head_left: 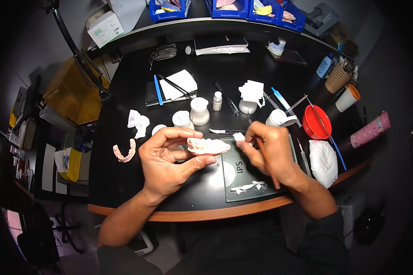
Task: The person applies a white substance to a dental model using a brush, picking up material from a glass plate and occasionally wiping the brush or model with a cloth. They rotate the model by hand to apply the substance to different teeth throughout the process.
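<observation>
My left hand [165, 162] pinches a pale dental cast [208, 146] between thumb and fingers, holding it above the desk with its teeth upward. Close to its right, my right hand [273, 149] is closed around a slim brown-handled brush [268, 162], whose bristles I cannot make out. A small white tuft [238, 137], like tissue or cotton, sticks out between the thumb and index finger of that same hand. Under the right hand lies a glass slab [236, 188] marked IPS, with white paste [248, 187] smeared near its front edge. A horseshoe-shaped dental piece [124, 151] rests at the left.
White-lidded jars [199, 112] and a small bottle [217, 101] stand behind my hands. At the right are a red bowl [316, 123], a white cloth bundle [323, 162] and a pink bottle [371, 129]. Blue bins [229, 11] line the back shelf. A lamp arm [78, 52] rises at left.
</observation>
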Demonstrator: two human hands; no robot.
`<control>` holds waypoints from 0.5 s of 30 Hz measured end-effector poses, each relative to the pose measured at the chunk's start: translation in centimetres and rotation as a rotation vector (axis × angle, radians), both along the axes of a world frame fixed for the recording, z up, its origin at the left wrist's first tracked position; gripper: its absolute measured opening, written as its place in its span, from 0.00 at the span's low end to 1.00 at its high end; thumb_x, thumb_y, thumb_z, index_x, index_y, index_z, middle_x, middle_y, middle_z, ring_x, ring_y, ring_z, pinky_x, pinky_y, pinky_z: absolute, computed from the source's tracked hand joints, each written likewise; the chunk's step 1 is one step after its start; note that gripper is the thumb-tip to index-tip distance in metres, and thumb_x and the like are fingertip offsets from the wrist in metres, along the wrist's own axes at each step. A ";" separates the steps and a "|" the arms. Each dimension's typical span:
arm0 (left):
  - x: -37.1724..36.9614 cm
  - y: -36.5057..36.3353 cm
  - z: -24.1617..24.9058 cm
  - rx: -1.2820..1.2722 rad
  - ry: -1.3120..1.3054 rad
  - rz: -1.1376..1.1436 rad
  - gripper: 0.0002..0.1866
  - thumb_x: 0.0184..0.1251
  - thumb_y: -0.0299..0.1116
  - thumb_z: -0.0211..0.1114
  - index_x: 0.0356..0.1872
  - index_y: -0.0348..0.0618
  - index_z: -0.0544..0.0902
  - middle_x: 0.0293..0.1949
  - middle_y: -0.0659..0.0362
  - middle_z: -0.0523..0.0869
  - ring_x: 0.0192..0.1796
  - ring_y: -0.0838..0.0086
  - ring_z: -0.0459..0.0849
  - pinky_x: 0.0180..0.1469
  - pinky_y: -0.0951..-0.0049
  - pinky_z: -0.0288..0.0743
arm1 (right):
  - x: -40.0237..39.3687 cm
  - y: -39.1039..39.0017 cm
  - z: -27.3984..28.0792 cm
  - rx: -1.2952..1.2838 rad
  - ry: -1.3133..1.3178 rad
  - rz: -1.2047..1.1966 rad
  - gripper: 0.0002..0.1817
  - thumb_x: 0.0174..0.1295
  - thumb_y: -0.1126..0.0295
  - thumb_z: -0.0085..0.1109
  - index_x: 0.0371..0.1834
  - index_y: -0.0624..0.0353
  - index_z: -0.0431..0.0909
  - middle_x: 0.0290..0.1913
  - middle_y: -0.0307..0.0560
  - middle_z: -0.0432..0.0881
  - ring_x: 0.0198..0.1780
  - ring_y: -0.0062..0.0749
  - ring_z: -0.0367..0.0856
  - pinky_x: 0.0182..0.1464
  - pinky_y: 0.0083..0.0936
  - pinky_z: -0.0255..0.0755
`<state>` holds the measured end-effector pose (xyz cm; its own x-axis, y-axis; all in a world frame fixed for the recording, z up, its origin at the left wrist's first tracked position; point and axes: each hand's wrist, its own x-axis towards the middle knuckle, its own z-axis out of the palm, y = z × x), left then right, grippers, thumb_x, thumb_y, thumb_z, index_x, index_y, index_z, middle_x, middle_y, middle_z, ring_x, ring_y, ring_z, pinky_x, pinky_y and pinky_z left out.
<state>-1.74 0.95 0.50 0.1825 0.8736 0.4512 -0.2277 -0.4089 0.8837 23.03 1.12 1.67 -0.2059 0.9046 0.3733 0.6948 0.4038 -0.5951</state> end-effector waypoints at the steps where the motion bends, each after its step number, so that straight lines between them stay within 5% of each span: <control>1: 0.0 -0.1 0.0 -0.019 -0.006 -0.012 0.23 0.51 0.12 0.78 0.48 0.25 0.78 0.49 0.44 0.84 0.51 0.61 0.89 0.53 0.64 0.91 | 0.1 -0.1 0.4 -0.077 0.080 -0.051 0.10 0.52 0.77 0.75 0.27 0.62 0.78 0.21 0.45 0.79 0.23 0.24 0.79 0.27 0.24 0.71; 2: 0.2 -0.1 0.0 -0.042 -0.022 -0.033 0.22 0.52 0.12 0.78 0.48 0.25 0.78 0.49 0.44 0.85 0.51 0.62 0.89 0.53 0.64 0.91 | 0.2 0.2 -0.1 0.001 0.279 -0.017 0.11 0.52 0.78 0.77 0.26 0.61 0.80 0.22 0.39 0.80 0.25 0.12 0.75 0.29 0.16 0.70; 5: 0.3 -0.3 -0.1 -0.064 0.037 -0.086 0.25 0.51 0.12 0.77 0.50 0.29 0.77 0.50 0.44 0.84 0.54 0.63 0.88 0.56 0.62 0.89 | 0.6 0.0 0.6 -0.064 0.751 0.166 0.13 0.53 0.81 0.78 0.27 0.61 0.78 0.30 0.43 0.85 0.31 0.17 0.83 0.35 0.17 0.77; 9: 0.7 -0.6 -0.5 -0.065 0.095 -0.130 0.26 0.49 0.09 0.77 0.50 0.29 0.77 0.51 0.43 0.84 0.54 0.63 0.88 0.56 0.62 0.90 | 0.3 -0.8 1.0 -0.224 0.914 0.283 0.15 0.51 0.81 0.80 0.28 0.61 0.77 0.31 0.45 0.86 0.35 0.21 0.86 0.38 0.18 0.81; 15: 1.3 -0.6 -0.9 -0.066 0.084 -0.121 0.24 0.47 0.12 0.81 0.47 0.27 0.80 0.50 0.44 0.85 0.53 0.64 0.88 0.54 0.63 0.91 | 0.3 -1.1 1.0 -0.279 0.818 0.238 0.09 0.54 0.76 0.80 0.31 0.62 0.85 0.31 0.42 0.87 0.32 0.17 0.84 0.35 0.15 0.77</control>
<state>-0.43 0.30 -0.35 0.3230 0.8701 0.3722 -0.1959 -0.3233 0.9258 23.30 0.02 2.66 -0.1654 0.9517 0.2585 -0.0737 0.2495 -0.9656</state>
